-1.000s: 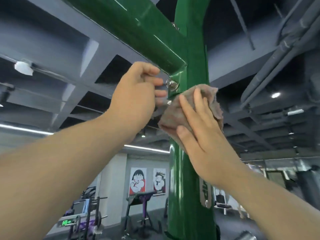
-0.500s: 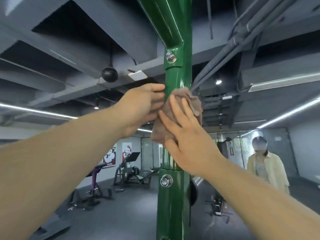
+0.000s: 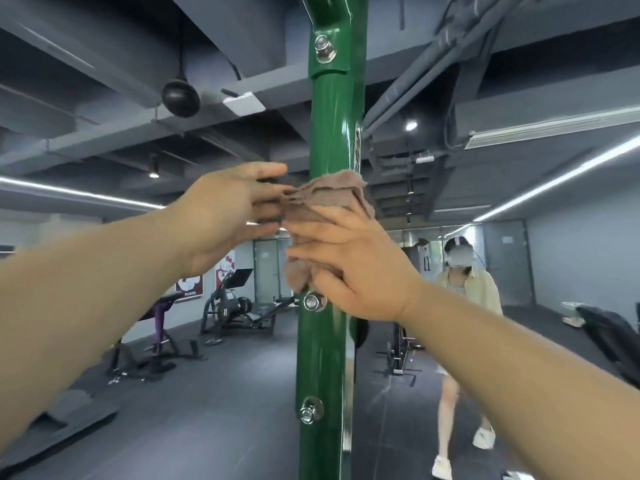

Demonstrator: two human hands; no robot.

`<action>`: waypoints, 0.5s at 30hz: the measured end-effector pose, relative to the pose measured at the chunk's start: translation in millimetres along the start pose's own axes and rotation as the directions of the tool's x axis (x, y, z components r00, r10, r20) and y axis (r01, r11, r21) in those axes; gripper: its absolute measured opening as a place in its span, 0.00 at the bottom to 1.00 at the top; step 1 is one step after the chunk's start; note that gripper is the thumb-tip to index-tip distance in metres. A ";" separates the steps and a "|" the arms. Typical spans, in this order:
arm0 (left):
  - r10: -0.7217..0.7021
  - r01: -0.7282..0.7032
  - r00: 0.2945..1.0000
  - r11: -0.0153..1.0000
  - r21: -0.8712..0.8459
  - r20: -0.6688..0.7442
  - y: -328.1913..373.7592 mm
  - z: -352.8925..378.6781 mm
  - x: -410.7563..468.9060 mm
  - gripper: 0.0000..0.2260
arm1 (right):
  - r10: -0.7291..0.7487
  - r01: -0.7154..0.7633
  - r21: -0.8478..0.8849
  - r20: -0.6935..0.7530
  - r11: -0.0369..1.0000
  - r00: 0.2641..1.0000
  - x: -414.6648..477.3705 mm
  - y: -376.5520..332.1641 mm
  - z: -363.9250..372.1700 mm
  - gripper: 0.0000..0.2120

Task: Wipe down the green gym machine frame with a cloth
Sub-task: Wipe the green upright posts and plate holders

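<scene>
The green frame post (image 3: 332, 133) runs upright through the middle of the head view, with bolts along it. A brown cloth (image 3: 329, 194) is bunched around the post just above a bolt (image 3: 313, 302). My right hand (image 3: 353, 265) lies flat over the cloth, its fingers spread leftwards, and presses it against the post. My left hand (image 3: 228, 216) reaches in from the left with fairly straight fingers, and its fingertips touch the cloth's left edge. Motion blur hides whether it pinches the cloth.
A person in a pale yellow shirt (image 3: 465, 296) stands close behind the post on the right. Weight machines (image 3: 239, 313) and a purple bench (image 3: 159, 323) stand on the dark floor at left. A black ball (image 3: 180, 98) hangs from the ceiling.
Both hands and the cloth have slid down the post, from the top joint to just above a lower bolt. The view has tilted down, and my left hand's fingers have straightened.
</scene>
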State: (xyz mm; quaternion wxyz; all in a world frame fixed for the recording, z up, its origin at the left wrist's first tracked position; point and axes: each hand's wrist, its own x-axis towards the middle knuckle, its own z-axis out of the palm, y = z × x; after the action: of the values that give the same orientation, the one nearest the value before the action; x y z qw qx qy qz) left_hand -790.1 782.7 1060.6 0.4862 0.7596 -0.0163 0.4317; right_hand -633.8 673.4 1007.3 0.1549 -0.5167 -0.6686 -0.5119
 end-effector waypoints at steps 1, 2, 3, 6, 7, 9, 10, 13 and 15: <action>0.008 -0.008 1.000 1.000 0.006 0.014 -2.5 3.0 0.1 0.16 | -0.031 0.032 -0.050 0.026 0.998 0.999 7.6 8.1 -6.1 0.22; 0.026 -0.027 0.999 1.000 0.007 0.028 -2.8 6.3 1.7 0.17 | -0.011 0.013 -0.083 0.026 0.996 1.000 19.6 18.1 -14.9 0.23; 0.049 -0.049 0.998 0.999 0.000 0.025 -1.4 9.6 5.5 0.18 | 0.054 -0.054 -0.088 -0.009 0.995 0.999 33.5 30.2 -23.5 0.24; 0.070 -0.071 0.993 0.997 -0.012 -0.092 4.7 19.2 19.8 0.19 | 0.392 -0.357 0.212 -0.156 0.910 0.907 62.0 43.4 -34.9 0.26; 0.076 -0.077 0.992 0.997 -0.008 -0.104 5.0 23.3 22.6 0.18 | 0.460 -0.395 0.311 -0.168 0.864 0.872 61.4 36.9 -28.5 0.28; 0.102 -0.099 0.992 0.994 0.039 -0.075 -0.2 33.7 23.0 0.16 | 0.480 -0.383 0.386 -0.196 0.839 0.855 41.2 17.9 -5.3 0.30; 0.109 -0.105 0.992 0.993 0.063 -0.064 -3.6 39.0 22.9 0.15 | 0.459 -0.353 0.401 -0.205 0.845 0.865 26.1 10.0 7.9 0.31; 0.126 -0.123 0.988 0.992 0.038 -0.089 -9.4 51.7 20.6 0.16 | 0.425 -0.306 0.472 -0.170 0.827 0.889 -3.1 8.8 21.7 0.29; 0.143 -0.145 0.976 0.989 0.002 -0.165 -5.2 58.2 25.2 0.17 | 0.454 -0.318 0.532 -0.143 0.785 0.880 13.6 30.4 11.2 0.27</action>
State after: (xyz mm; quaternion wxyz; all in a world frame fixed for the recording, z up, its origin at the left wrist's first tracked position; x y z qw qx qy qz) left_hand -734.7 751.6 1064.8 0.4571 0.7157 -0.0332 0.5270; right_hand -610.1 688.3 1028.5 0.4712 -0.5134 -0.6288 -0.3448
